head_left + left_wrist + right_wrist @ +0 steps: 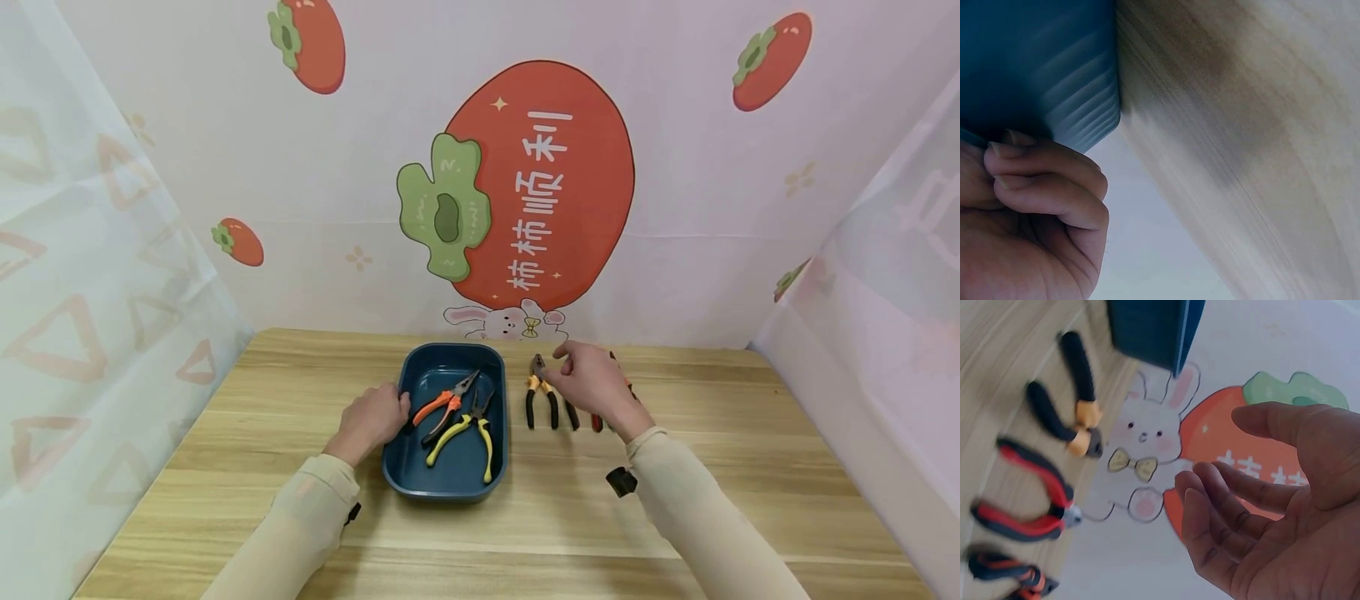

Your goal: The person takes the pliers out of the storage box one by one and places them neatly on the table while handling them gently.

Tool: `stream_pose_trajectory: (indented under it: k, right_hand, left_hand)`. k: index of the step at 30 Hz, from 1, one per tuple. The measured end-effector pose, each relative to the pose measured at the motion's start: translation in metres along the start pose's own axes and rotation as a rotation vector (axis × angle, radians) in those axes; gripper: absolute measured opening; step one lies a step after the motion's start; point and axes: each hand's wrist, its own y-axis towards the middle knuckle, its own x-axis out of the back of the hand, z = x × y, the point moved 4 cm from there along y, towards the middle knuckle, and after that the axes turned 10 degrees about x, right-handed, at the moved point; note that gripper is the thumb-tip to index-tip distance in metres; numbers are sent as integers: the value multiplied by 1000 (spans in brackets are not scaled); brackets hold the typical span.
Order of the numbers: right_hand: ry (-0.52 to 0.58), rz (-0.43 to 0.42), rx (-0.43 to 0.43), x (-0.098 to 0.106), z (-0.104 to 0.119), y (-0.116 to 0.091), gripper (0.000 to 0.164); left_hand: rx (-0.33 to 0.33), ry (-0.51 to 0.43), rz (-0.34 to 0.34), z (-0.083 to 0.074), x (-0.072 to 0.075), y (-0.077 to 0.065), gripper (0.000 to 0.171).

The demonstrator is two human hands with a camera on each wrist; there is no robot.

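The grey-headed pliers with orange-and-black handles (533, 384) lie at nine o'clock from the right hand (596, 385) (the nearer one; empty, thumb and fingers apart), long axis twelve-to-six; the left hand (377, 414) grips the blue rounded-rectangular tray (442, 496).

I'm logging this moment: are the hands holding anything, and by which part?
The left hand holds the blue tray by its left rim; the right hand holds nothing.

Tray (444, 497) on table (562, 542), left fingers (1054, 164) at its left side. Inside, right of those fingers: first pliers (453, 404); second pliers (477, 412) farther right. Third pliers (532, 402) just left of right fingers (1210, 512), nearer wearer; fourth pliers (1062, 515), fifth pliers (1025, 574) rightward. Backdrop (675, 250) behind.
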Motion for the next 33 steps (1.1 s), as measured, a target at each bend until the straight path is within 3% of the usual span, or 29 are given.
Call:
stream_pose_trajectory:
  k: [8, 18, 27, 33]
  right_hand:
    - [50, 21, 19, -12, 22, 10, 36]
    - [86, 34, 19, -25, 49, 21, 42]
    - [103, 77, 11, -35, 69, 33, 42]
    - [78, 103, 3, -41, 80, 45, 41]
  left_hand:
    - [-7, -4, 7, 2, -1, 3, 32]
    - [-24, -37, 17, 2, -1, 2, 31]
    - [-66, -67, -19, -3, -3, -5, 33]
    - [-56, -85, -28, -5, -7, -7, 33]
